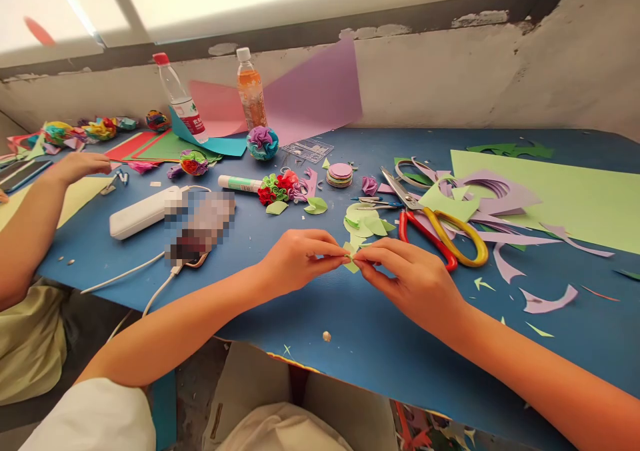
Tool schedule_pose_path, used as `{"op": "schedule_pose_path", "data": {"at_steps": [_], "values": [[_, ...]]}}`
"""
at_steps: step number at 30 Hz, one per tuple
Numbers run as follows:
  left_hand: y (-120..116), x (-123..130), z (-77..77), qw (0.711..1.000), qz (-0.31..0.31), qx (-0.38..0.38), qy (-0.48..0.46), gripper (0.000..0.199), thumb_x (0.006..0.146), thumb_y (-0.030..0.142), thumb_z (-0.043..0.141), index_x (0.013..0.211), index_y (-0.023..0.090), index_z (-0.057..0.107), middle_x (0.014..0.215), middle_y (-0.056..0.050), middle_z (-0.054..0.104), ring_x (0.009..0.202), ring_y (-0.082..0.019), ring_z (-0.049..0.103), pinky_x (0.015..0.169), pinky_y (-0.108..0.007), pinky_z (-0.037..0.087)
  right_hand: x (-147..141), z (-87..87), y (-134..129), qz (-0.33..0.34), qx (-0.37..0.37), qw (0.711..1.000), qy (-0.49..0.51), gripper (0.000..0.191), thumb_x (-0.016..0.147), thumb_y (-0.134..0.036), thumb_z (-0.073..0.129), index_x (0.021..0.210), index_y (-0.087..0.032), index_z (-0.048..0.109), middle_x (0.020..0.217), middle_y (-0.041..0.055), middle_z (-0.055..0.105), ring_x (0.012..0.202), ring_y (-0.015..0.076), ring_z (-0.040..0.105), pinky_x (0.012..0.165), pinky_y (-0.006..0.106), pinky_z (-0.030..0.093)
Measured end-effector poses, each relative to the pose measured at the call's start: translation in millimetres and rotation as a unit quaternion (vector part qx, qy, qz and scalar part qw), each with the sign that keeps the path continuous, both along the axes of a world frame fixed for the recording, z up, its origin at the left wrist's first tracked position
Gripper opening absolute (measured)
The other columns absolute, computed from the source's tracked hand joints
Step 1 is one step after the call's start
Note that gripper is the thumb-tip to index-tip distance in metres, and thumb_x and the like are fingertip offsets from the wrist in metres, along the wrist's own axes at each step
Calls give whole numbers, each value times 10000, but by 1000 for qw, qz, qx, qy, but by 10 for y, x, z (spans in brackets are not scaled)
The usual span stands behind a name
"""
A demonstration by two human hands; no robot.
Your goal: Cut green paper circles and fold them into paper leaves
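My left hand point(305, 258) and my right hand point(410, 274) meet above the blue table point(300, 318). Both pinch a small light green paper piece point(351, 263) between their fingertips; its exact shape is partly covered by the fingers. Just behind it lie more light green paper pieces point(370, 221). To the right, large scissors point(430, 218) with one red and one yellow handle rest partly on purple and green paper scraps point(493, 198). A stack of round paper discs point(340, 175) sits farther back.
A phone point(207, 228) and a white power strip point(145, 212) with cables lie left. Behind stand two bottles point(185, 108) point(251, 94), paper balls point(262, 143) and a glue stick point(240, 184). Another person's arm point(37, 231) reaches in at far left.
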State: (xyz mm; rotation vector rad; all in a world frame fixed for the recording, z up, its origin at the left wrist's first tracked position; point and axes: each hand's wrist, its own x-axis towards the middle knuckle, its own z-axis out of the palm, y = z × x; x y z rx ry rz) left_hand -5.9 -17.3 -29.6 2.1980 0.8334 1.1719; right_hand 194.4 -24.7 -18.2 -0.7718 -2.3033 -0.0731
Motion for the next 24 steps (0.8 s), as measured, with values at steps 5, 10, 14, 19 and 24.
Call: {"op": "schedule_pose_path", "data": {"at_steps": [5,10,14,19,24], "values": [[-12,-6,-11,1000,4,-11,21,144,804,239,614,785,153,728,720,-31,661,552,-55,527,540,-149,463,-12,-16,-16,-5,-8,1000,-22,83,881,-160,509,871,-214,570,781,31,673,704,150,625,645,259,488],[-33,-8,-34,993,37,41,102,166,816,260,596,738,156,700,710,-19,649,557,-55,529,559,-151,446,-38,-55,-43,0,-8,999,-45,133,907,-172,452,898,-181,585,816,58,683,697,166,620,639,282,481],[-41,-5,-69,983,44,77,159,203,828,286,578,696,156,663,682,-5,633,576,-65,535,557,-169,415,-74,-115,-44,23,-62,998,-22,178,917,-163,408,876,-187,580,782,49,664,689,157,605,630,272,472],[-49,13,51,996,30,-7,86,279,783,386,624,661,135,626,670,-14,623,580,-73,523,562,-185,432,-104,-104,-46,15,-212,974,76,160,894,-175,440,793,-204,561,742,26,624,665,140,575,595,253,463],[-23,-25,240,958,55,-281,-32,312,747,436,642,793,129,628,738,-29,632,675,-108,585,566,-201,492,-109,17,-84,-47,-345,924,157,179,871,-350,501,788,-211,578,694,10,593,612,140,535,567,259,448]]}}
